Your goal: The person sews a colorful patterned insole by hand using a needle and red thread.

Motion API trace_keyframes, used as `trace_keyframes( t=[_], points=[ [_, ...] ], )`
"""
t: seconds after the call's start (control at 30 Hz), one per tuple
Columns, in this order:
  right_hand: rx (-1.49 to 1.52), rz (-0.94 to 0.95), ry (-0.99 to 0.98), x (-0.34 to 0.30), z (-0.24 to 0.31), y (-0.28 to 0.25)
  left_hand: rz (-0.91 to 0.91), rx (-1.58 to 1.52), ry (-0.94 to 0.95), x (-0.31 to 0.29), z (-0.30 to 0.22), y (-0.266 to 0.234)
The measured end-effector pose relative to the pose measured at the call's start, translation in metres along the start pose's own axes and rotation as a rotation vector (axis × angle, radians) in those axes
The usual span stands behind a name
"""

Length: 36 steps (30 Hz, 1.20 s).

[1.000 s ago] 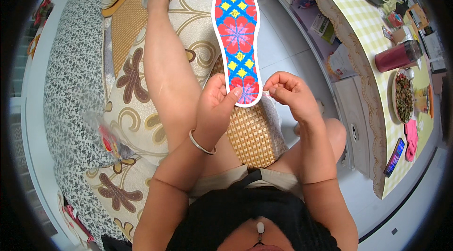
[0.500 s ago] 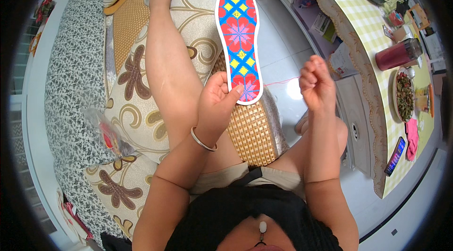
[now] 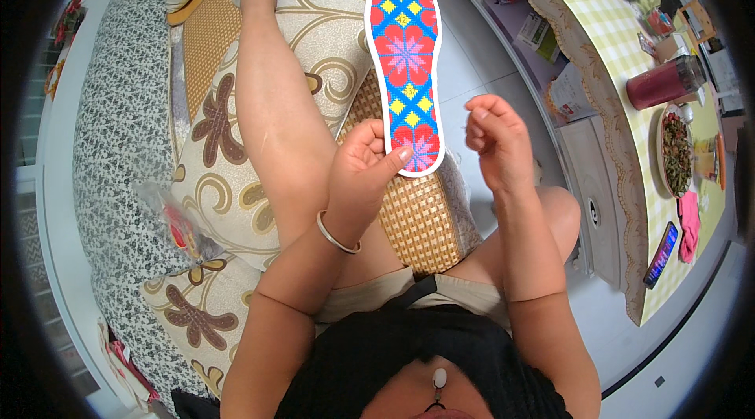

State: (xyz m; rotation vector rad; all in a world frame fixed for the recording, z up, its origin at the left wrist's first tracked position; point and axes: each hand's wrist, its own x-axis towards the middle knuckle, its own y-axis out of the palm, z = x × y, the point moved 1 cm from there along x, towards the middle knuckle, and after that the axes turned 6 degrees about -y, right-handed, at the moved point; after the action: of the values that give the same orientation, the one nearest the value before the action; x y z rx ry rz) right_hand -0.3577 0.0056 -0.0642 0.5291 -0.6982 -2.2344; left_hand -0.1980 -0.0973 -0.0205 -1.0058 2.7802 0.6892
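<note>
Sitting on patterned sofa cushion (image 3: 228,143), leg stretched along it. Left hand (image 3: 358,175) pinching heel end of embroidered insole (image 3: 405,57), thumb pressed on its bright face, toe end raised over pale floor (image 3: 480,73). Right hand (image 3: 495,140) just beside, fingers curled closed, apart from insole. Counter (image 3: 621,49) far right, red tumbler (image 3: 664,82) on it.

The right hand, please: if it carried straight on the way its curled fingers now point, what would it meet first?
Probably the embroidered insole: the right hand has its fingers curled toward the insole's heel end, held by the left hand. Depth is unclear.
</note>
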Motion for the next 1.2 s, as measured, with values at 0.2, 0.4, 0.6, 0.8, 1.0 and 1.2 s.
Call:
trace_keyframes(
  t=[0.2,0.4,0.6,0.8,1.0,1.2],
  points=[
    [0.045,0.112,0.175,-0.014,-0.010,0.023,0.002,0.018,-0.007,-0.001,0.004,-0.001],
    [0.047,0.119,0.166,-0.015,-0.012,0.017,-0.018,0.020,-0.054,-0.002,0.004,0.001],
    [0.036,0.167,0.139,-0.019,-0.007,0.022,0.001,-0.036,-0.092,-0.001,0.006,-0.002],
    [0.052,0.254,0.130,-0.021,-0.011,0.025,-0.019,-0.056,-0.075,-0.002,0.002,0.006],
    [0.067,0.290,0.137,-0.021,-0.014,0.021,-0.022,-0.060,-0.076,-0.001,0.003,0.003],
    [0.042,0.289,0.070,-0.024,-0.015,0.028,-0.044,-0.088,-0.068,-0.001,0.004,0.002]
  ],
)
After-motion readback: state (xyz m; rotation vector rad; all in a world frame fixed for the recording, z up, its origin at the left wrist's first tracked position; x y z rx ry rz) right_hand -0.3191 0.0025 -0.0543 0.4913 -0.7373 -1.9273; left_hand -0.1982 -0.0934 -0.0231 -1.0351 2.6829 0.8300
